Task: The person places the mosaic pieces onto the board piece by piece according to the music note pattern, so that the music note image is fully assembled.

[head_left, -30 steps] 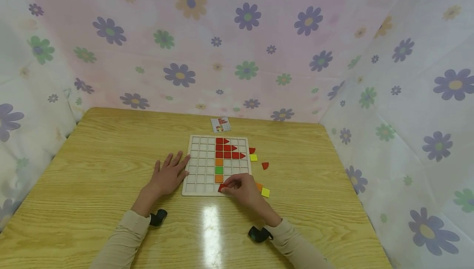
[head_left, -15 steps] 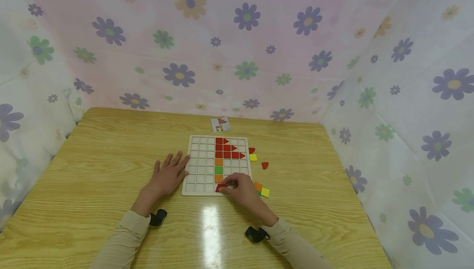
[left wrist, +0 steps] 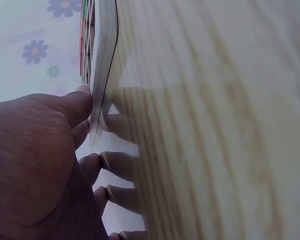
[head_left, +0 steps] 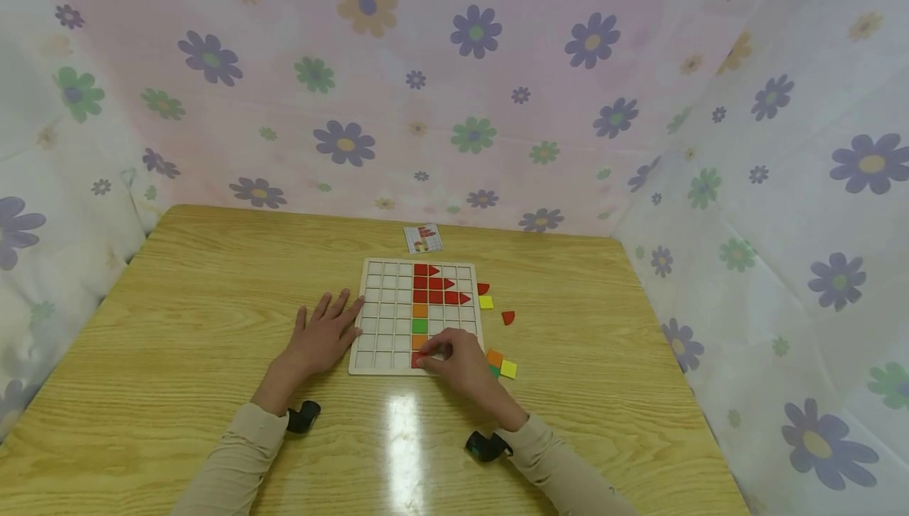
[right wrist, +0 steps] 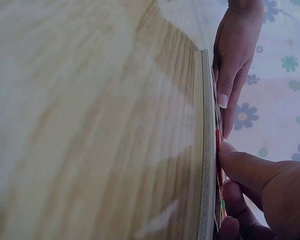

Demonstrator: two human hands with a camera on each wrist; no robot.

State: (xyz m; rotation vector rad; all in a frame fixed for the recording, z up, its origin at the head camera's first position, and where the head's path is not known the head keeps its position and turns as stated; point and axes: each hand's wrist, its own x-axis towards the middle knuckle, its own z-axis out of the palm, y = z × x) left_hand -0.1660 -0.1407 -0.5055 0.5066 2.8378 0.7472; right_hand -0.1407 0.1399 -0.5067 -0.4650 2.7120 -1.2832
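A wooden grid board [head_left: 383,372] lies on the table. My right hand [head_left: 460,362] is at its near edge, thumb and fingertips on a red square tile [head_left: 415,360] in the bottom row. In the right wrist view the thumb touches that red tile [right wrist: 218,137]. Above it in the same column are an orange tile [head_left: 420,342], a green tile [head_left: 420,326] and another orange tile [head_left: 420,311]. Red squares with pointed ends [head_left: 435,284] fill parts of the top rows. My left hand [head_left: 323,338] lies with spread fingers, fingertips touching the board's left edge.
A small pattern card [head_left: 423,239] lies behind the board. To its right are a red quarter-round piece [head_left: 508,318], another red piece [head_left: 484,289], a yellow square [head_left: 486,303], and a cluster with a yellow square [head_left: 508,369] and an orange one [head_left: 495,357].
My right hand has moved slightly left, and the red tile, tilted before, now sits straight in the bottom cell below the orange tile. The left hand has stayed in place.
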